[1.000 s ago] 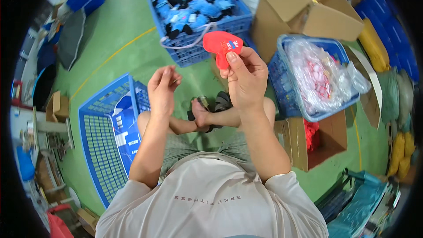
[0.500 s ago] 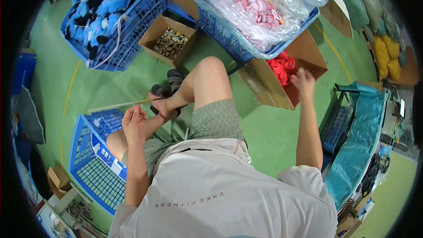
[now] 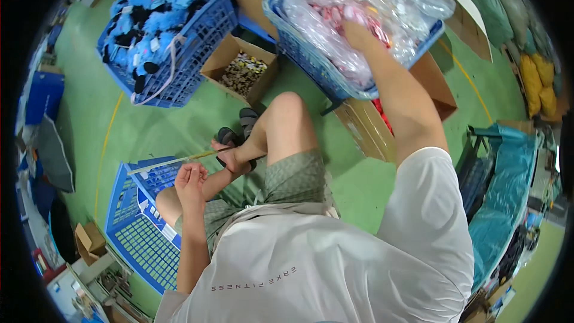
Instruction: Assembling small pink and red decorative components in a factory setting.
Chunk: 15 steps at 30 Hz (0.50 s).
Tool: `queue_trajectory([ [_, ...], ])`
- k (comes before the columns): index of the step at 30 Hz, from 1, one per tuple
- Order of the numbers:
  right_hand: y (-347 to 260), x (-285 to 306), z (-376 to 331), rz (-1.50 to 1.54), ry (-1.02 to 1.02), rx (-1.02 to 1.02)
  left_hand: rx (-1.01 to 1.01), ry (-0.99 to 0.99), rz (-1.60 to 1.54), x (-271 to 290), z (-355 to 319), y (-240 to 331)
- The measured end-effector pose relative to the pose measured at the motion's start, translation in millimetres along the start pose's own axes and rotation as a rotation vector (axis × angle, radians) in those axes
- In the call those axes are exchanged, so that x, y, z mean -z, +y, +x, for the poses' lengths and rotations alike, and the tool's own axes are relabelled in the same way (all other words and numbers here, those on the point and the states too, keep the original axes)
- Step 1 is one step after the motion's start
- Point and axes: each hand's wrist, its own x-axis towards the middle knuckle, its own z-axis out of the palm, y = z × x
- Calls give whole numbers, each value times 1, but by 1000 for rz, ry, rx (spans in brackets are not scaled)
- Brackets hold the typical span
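Observation:
My right hand (image 3: 357, 34) reaches into a clear plastic bag (image 3: 317, 30) of small pink, red and white pieces (image 3: 382, 34), which lines a blue basket (image 3: 353, 90) at the far right. Its fingertips are hidden or blurred among the pieces. Above my bent knee, my left hand (image 3: 191, 180) is closed in a pinch. What it holds, if anything, is too small to make out. Just beyond that hand runs a thin pale stick (image 3: 161, 165). Beneath my right forearm, a cardboard box (image 3: 365, 131) contains bright red items (image 3: 380, 113), now mostly covered.
A blue crate (image 3: 197, 54) at the far left is heaped with blue and black plush toys (image 3: 155, 15). Beside it, a cardboard box (image 3: 262, 93) holds many small brown and yellow pieces. An empty-looking blue basket (image 3: 143, 245) leans by my left leg. Teal sheeting (image 3: 499, 185) covers something at right.
My right hand has moved from the box of red items up and left into the plastic bag. My left hand keeps its pinch. The whole view has shifted slightly.

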Motion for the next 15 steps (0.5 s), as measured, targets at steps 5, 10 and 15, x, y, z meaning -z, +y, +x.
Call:
queue_trajectory([
  [5, 15, -23, 7, 127, -108, -160, -24, 54, -1, 18, -9, 1],
  [10, 35, -3, 4, 6, 247, 26, -25, 42, 0, 14, -4, 2],
  [15, -17, 37, -21, 60, 274, -37, -113, 26, 16, 14, 4, 12],
])
